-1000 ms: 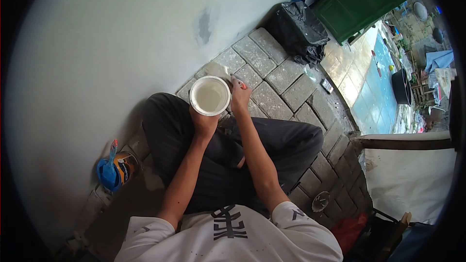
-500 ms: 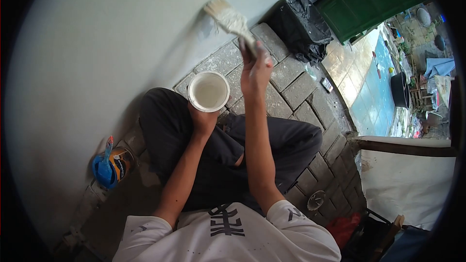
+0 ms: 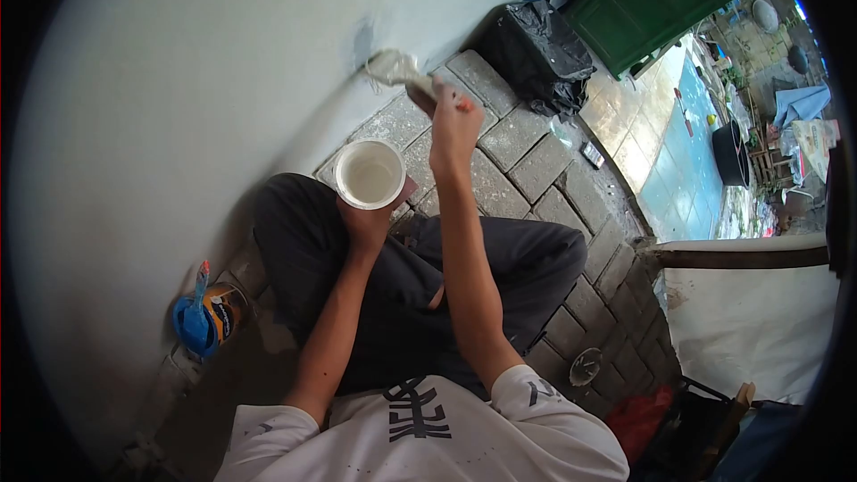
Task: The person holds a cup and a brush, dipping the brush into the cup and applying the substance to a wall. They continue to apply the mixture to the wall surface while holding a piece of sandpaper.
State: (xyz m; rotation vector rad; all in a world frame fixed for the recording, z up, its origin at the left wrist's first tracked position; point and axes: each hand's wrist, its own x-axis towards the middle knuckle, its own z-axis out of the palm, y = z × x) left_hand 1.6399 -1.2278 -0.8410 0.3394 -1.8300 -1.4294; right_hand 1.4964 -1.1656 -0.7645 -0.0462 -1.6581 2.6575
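My left hand [image 3: 370, 219] is wrapped round the lower side of a white tub [image 3: 370, 175], with pale paint inside. The tub's mouth faces up, over my crossed legs. My right hand [image 3: 456, 129] grips the handle of a wide brush [image 3: 395, 69] whose bristles are coated with whitish paint. The bristles are at the foot of the pale wall [image 3: 205, 62], just below a grey patch; whether they touch it I cannot tell. Both hands are closed on what they hold.
Grey paving blocks [image 3: 513, 134] lie under and beside me. At left by the wall stands an orange-and-black can [image 3: 223, 308] with a blue lid and a brush on it. A black plastic-covered bin [image 3: 540, 54] stands ahead, near a green panel [image 3: 661, 0].
My right hand has moved down and slightly left, bringing the brush lower along the wall and turning its bristles more sideways. The tub has shifted slightly left and down in view.
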